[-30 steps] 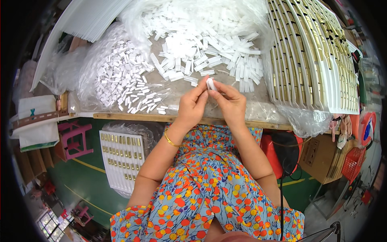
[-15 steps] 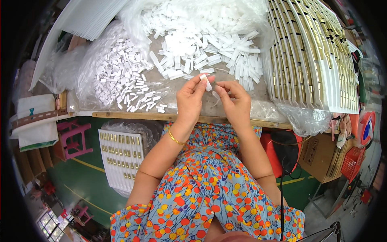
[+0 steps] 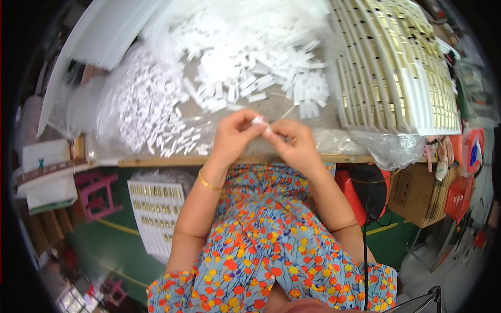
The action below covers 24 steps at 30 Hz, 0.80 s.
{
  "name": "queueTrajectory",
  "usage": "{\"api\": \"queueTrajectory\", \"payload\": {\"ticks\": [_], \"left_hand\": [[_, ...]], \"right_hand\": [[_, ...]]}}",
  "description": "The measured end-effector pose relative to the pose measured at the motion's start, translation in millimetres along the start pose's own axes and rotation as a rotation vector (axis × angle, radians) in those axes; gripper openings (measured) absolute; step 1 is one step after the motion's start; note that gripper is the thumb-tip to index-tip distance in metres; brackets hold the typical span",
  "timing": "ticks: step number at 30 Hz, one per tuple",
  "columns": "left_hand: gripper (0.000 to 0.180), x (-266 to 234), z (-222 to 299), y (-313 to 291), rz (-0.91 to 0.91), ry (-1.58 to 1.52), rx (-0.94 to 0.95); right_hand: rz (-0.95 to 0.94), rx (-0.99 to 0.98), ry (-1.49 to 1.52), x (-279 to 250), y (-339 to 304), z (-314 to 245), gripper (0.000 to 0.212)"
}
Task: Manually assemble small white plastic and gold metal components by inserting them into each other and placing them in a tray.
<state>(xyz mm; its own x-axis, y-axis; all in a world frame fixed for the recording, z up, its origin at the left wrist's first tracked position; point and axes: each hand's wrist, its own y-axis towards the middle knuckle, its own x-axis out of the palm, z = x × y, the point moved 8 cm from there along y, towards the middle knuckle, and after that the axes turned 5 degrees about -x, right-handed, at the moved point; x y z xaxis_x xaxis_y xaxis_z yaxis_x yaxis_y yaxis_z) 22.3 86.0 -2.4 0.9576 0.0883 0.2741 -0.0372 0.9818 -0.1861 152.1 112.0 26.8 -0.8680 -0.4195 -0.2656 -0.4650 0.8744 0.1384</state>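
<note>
left hand point(image 3: 229, 138) and right hand point(image 3: 296, 145) both pinch a small white piece point(image 3: 259, 121), fingertips nearly together; probably light, slick, grab edges

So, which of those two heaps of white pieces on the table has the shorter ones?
The left heap: its pieces look clearly shorter than the long ones in the middle heap, just beyond the left hand and right hand.

— Where could the right hand point(image 3: 295, 143) pass forward?
— Over a short patch of bare grey tabletop point(image 3: 274, 107); then the heap of flat white plastic strips point(image 3: 308, 86) blocks it.
— And sideways?
— Rightward, the stack of white trays with gold pieces point(image 3: 396, 78) stands in the way; leftward, the left hand point(image 3: 232, 134).
</note>
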Motion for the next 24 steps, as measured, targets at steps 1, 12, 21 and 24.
{"api": "queueTrajectory", "payload": {"ticks": [1,12,21,24], "left_hand": [[0.011,1.1,3.2,-1.5,0.000,0.089,0.016],[0.018,21.4,9.6,-14.5,-0.245,0.062,-0.235],[0.016,41.3,47.0,0.4,-0.139,0.449,0.186],[0.019,41.6,40.4,-3.2,-0.134,0.474,0.231]], "right_hand": [[-0.027,-0.026,-0.041,0.6,0.0,-2.4,0.018],[-0.327,-0.157,-0.405,-3.6,-15.1,-30.5,0.013],[0.657,-0.305,-0.792,-216.4,-11.8,-179.6,0.016],[0.483,-0.069,-1.068,-257.9,49.4,-136.4,0.019]]}}
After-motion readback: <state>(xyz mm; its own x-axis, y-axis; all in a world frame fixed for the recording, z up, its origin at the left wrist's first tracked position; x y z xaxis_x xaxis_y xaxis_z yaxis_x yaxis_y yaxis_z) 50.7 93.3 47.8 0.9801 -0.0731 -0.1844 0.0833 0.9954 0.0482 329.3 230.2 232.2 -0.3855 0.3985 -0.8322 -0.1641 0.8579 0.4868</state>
